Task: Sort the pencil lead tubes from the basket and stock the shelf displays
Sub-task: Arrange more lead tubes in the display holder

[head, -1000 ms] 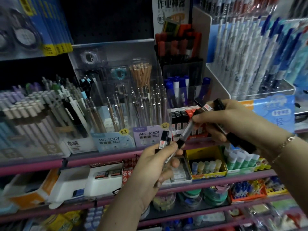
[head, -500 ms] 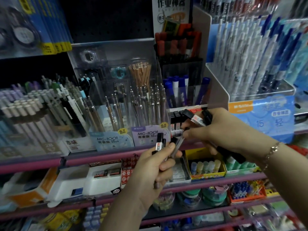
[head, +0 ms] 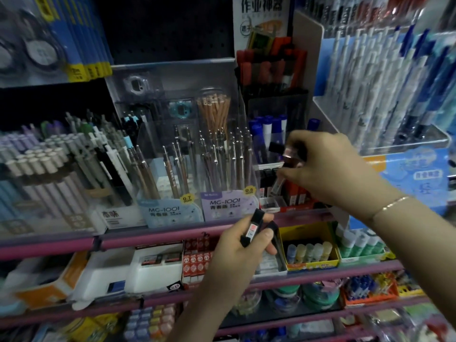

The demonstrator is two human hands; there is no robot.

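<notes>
Black lead tubes (head: 254, 228) are sitting upright in the left hand (head: 243, 243), gripped as reserve stock below the shelf's (head: 158, 236) front edge. Above that edge, the right hand (head: 325, 169) is pinching another tube (head: 276, 183), seemingly tilted tip-down, feeding it into the red display (head: 293, 193).

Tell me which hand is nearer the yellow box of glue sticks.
Left. The left hand, holding black lead tubes, sits just left of the yellow box of glue sticks; the right hand is up a shelf, at the lead-tube display.
</notes>
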